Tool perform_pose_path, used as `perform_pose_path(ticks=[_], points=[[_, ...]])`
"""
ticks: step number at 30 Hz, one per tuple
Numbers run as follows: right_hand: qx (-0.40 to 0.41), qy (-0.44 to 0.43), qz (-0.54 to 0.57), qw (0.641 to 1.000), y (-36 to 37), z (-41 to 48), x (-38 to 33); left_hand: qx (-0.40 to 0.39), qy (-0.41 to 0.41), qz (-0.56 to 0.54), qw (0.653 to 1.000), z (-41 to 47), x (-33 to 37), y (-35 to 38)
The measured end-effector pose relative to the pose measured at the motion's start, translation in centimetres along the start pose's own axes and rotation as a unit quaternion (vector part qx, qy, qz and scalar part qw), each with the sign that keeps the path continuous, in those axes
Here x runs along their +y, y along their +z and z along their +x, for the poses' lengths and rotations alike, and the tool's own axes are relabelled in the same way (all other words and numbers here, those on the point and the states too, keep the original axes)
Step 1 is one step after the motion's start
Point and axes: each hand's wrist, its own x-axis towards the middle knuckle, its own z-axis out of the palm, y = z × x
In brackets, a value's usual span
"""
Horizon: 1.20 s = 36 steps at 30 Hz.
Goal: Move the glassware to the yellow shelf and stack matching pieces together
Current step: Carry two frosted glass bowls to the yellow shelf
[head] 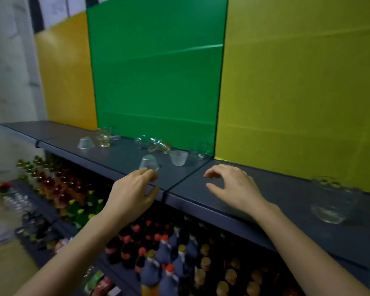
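Clear glassware stands on the dark shelf in front of the green panel: an upturned small cup, an upright small cup, another upturned cup, a mug, tipped glasses and a glass by the panel's corner. A large glass bowl sits on the shelf section before the yellow panel. My left hand hovers just below the upturned cup, fingers curled, holding nothing. My right hand is spread over the yellow section, empty.
Below the shelf, rows of bottles with red and gold caps fill a lower rack. More bottles and jars stand lower left. A seam divides the two shelf sections. An orange-yellow panel backs the far left.
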Motion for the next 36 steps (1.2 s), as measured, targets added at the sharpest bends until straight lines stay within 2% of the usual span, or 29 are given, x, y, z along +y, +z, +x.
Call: perform_pose_path(ticks=[6,11,23,27,31,36], points=[[0.002,0.035,0.020,0.999,4.6,5.8,-4.4,-0.021,0.024,0.009,0.999,-0.4,-9.1,-0.5],[-0.009,0.077,0.009,0.997,7.1,9.9,-5.8,-0.040,0.030,-0.016,0.999,1.0,-13.2,0.7],[0.010,0.153,-0.035,0.987,10.7,19.1,-1.8,-0.057,0.055,-0.085,0.993,8.9,-18.9,7.5],[-0.039,0.185,-0.068,0.980,11.3,22.2,-0.2,-0.087,0.070,-0.115,0.987,12.7,-19.7,9.9],[-0.120,0.201,-0.139,0.962,13.0,24.2,0.9,-0.162,0.073,-0.179,0.968,14.8,-20.3,12.2],[-0.168,0.225,-0.115,0.953,13.6,24.8,1.4,-0.261,0.101,-0.220,0.934,16.9,-20.6,13.9]])
